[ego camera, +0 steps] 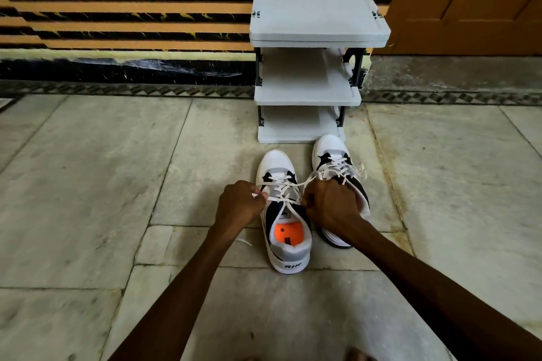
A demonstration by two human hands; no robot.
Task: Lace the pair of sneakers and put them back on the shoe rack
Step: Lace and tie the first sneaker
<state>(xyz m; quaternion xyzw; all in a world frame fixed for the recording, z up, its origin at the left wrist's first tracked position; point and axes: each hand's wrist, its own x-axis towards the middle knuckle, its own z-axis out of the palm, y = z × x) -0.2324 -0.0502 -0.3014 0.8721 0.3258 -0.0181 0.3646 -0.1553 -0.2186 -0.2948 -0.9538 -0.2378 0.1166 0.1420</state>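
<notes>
Two white and black sneakers stand on the stone floor, toes toward the rack. The left sneaker (286,246) has an orange insole and white laces crossing its top. My left hand (239,205) is closed on one end of the lace (281,186) at the shoe's left side. My right hand (330,204) is closed on the other end at the shoe's right side, and the lace runs taut between them. The right sneaker (330,151) is partly hidden behind my right hand; its laces look tied. The white three-shelf shoe rack (308,97) stands just beyond the toes.
A striped orange and black wall (126,9) runs behind the rack. A brown wooden door (469,3) is at the upper right. Grey stone floor slabs (88,184) spread to both sides of the shoes. A small white scrap (245,241) lies by my left wrist.
</notes>
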